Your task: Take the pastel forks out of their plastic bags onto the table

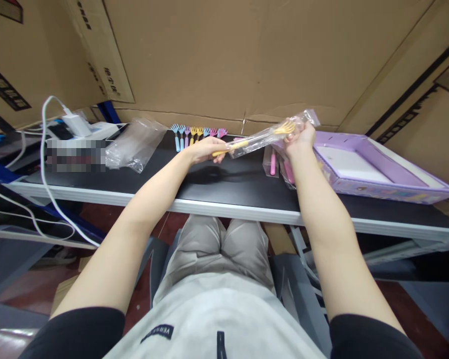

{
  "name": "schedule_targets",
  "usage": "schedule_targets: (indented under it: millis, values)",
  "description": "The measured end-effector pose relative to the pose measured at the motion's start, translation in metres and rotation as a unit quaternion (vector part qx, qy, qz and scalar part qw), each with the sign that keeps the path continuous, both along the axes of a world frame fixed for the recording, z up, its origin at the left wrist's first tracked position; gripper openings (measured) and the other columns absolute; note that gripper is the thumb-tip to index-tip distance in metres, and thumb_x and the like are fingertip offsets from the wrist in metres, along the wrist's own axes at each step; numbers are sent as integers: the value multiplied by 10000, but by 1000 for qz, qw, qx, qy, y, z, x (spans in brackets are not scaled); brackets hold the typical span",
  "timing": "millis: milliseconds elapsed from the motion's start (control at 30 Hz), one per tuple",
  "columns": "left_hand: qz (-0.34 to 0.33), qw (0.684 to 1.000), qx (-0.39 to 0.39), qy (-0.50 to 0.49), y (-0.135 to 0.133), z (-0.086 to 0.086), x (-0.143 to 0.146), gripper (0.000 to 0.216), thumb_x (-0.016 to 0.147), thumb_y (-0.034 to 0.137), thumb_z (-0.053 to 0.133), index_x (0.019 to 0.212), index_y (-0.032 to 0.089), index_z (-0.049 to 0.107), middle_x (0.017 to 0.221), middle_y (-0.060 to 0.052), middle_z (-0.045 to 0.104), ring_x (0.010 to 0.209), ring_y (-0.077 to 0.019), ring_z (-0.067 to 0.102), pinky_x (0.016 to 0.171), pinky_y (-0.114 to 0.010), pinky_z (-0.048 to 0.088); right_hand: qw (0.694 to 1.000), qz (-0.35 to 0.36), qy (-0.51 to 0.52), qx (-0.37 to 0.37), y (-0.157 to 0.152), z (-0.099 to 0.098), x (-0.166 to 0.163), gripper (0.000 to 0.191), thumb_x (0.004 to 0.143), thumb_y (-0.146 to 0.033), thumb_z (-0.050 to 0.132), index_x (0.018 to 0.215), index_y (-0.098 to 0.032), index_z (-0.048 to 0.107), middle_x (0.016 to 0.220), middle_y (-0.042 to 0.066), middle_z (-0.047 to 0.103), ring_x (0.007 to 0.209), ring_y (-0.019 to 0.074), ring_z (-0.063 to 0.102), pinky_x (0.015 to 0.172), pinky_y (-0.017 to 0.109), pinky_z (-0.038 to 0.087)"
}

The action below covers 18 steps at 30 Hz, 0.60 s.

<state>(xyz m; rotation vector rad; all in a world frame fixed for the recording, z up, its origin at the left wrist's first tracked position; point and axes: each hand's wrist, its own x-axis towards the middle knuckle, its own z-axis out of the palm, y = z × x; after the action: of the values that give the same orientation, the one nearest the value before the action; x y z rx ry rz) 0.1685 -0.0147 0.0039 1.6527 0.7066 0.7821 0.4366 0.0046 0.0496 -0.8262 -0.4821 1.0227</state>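
Observation:
My left hand point(205, 149) pinches the handle end of a yellow hand-shaped scratcher point(260, 137) above the black tabletop point(224, 187). The scratcher lies inside a narrow clear plastic sleeve point(303, 118). My right hand point(301, 139) is closed on the far end of that sleeve, near the scratcher's claw. Behind my left hand a row of several blue, pink and yellow scratchers point(198, 133) lies against the cardboard wall. Under my right hand rest bagged pink scratchers point(273, 163).
A purple box lid point(377, 174) sits at the right of the table. A pile of empty clear bags point(134, 144) lies at the left, beside a white charger and cable point(75, 124). Cardboard cartons point(228, 55) wall the back. My knees are under the table edge.

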Motion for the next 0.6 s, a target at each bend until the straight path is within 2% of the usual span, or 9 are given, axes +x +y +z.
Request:
schedule_targets:
  millis: [200, 333, 467, 600]
  values:
    - [6, 1000, -23, -9, 1, 4, -8, 195, 818, 247, 615, 692, 100, 644, 502, -71, 607, 385, -101, 490, 457, -227, 396, 995, -91, 45, 14, 0, -2, 35, 347, 1013, -340, 286, 918, -148, 560, 841, 13, 664, 418, 42, 220, 391, 181, 179]
    - [28, 999, -38, -13, 6, 9, -26, 228, 764, 295, 583, 592, 146, 577, 385, -31, 461, 348, -110, 422, 499, -265, 437, 985, -153, 77, 32, 0, -7, 48, 356, 1005, -359, 234, 948, -180, 536, 1050, 46, 693, 408, 36, 237, 398, 181, 211]
    - [126, 991, -31, -15, 10, 16, -50, 238, 773, 307, 511, 588, 165, 558, 388, -1, 365, 375, -97, 359, 589, -286, 458, 970, -205, 117, 51, -3, -5, 47, 378, 1006, -409, 217, 1016, -213, 539, 1118, 34, 679, 400, 25, 285, 417, 175, 236]
    - [261, 965, 7, -5, 18, 20, -65, 251, 825, 324, 424, 672, 189, 570, 424, 27, 269, 423, -114, 314, 613, -285, 434, 976, -204, 72, 26, -3, -5, 43, 470, 1010, -398, 180, 1096, -216, 606, 1145, 34, 666, 403, 9, 304, 424, 173, 259]
